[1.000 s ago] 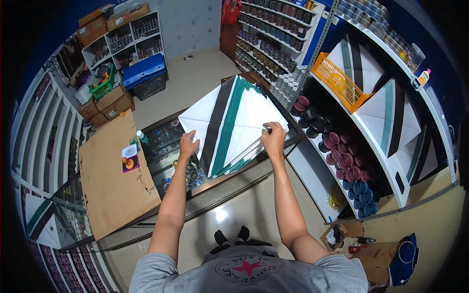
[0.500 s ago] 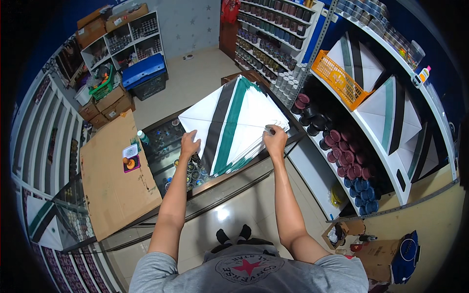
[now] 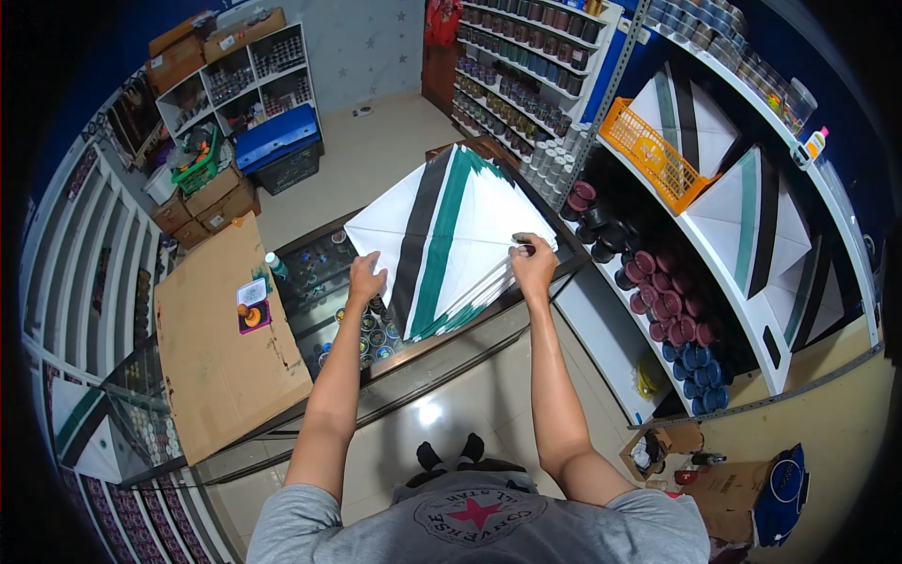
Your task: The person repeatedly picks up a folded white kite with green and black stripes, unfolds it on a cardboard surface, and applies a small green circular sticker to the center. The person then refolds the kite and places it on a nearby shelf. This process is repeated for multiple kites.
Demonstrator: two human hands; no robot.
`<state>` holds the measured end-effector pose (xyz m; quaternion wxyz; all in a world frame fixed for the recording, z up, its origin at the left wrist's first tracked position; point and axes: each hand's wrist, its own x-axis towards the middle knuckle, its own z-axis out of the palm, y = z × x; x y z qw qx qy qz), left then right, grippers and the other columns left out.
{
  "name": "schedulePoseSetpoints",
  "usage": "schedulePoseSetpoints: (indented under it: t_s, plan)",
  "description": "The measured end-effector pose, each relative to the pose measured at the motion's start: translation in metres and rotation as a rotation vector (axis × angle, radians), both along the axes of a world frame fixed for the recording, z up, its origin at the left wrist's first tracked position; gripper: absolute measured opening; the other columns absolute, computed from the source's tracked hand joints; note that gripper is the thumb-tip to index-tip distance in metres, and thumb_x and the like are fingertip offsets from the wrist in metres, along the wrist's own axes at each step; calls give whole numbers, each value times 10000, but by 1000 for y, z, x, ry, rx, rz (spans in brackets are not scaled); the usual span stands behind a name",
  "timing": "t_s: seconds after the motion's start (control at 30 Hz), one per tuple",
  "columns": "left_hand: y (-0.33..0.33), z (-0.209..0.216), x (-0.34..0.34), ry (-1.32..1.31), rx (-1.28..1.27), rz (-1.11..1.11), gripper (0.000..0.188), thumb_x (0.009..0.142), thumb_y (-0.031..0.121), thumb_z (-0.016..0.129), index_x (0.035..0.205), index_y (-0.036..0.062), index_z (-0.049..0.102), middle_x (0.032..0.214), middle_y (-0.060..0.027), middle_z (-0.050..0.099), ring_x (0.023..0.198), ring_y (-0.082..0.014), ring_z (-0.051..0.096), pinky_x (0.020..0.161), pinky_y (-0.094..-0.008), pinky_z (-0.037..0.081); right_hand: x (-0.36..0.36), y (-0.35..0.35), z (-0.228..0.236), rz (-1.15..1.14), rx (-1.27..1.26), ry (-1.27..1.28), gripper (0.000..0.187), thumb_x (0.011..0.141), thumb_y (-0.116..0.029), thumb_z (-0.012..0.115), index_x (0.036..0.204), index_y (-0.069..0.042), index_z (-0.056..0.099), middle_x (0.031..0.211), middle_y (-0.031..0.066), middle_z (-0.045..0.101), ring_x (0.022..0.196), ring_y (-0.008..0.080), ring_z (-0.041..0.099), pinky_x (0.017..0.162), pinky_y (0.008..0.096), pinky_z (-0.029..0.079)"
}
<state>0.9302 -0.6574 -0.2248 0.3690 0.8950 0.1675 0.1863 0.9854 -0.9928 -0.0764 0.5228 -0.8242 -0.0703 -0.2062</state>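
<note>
A stack of diamond-shaped white kites (image 3: pixel 489 221) with black and green stripes lies on the glass-topped counter (image 3: pixel 310 282). Its right-hand layers are fanned slightly apart. My left hand (image 3: pixel 366 279) grips the stack's left edge, with thumb and fingers at the border. At the right corner, my right hand (image 3: pixel 533 263) pinches the kite edges between thumb and fingers; how many layers it holds is hidden.
Left of the stack lies a cardboard sheet (image 3: pixel 216 348) bearing a wooden-handled stamp (image 3: pixel 248 312), an ink pad (image 3: pixel 254 323) and a white dish (image 3: pixel 251 291). A small bottle (image 3: pixel 275 263) stands beside it. Shelves (image 3: pixel 752 310) at right hold more kites, spools and an orange basket (image 3: pixel 648 155).
My right hand has shifted slightly right and up at the stack's right corner. The left hand and the stack have barely moved.
</note>
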Motion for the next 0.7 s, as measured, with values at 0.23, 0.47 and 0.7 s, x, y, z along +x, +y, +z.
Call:
schedulePoseSetpoints:
  t_s: [0.23, 0.47, 0.7]
  plan:
    - [3, 0, -2, -2, 4, 0, 507, 730, 174, 727, 1214, 85, 605, 1096, -176, 567, 1054, -329, 551, 945, -397, 446, 1, 6, 6, 102, 66, 125, 222, 700, -57, 677, 913, -45, 737, 623, 59, 611, 548, 126, 546, 573, 280, 451]
    - [0, -2, -1, -22, -31, 5, 491, 729, 173, 728, 1199, 87, 614, 1070, -174, 578, 1045, -326, 559, 936, -397, 450, 7, 10, 6, 147, -67, 121, 214, 721, -118, 694, 924, -79, 749, 597, 42, 608, 538, 94, 516, 564, 260, 438]
    - [3, -4, -2, -104, 0, 30, 447, 740, 161, 721, 1174, 101, 634, 1055, -162, 596, 1021, -321, 573, 908, -392, 462, 8, 5, 7, 250, 106, 178, 187, 751, -69, 687, 926, -73, 750, 605, -14, 594, 539, 51, 459, 543, 227, 393]
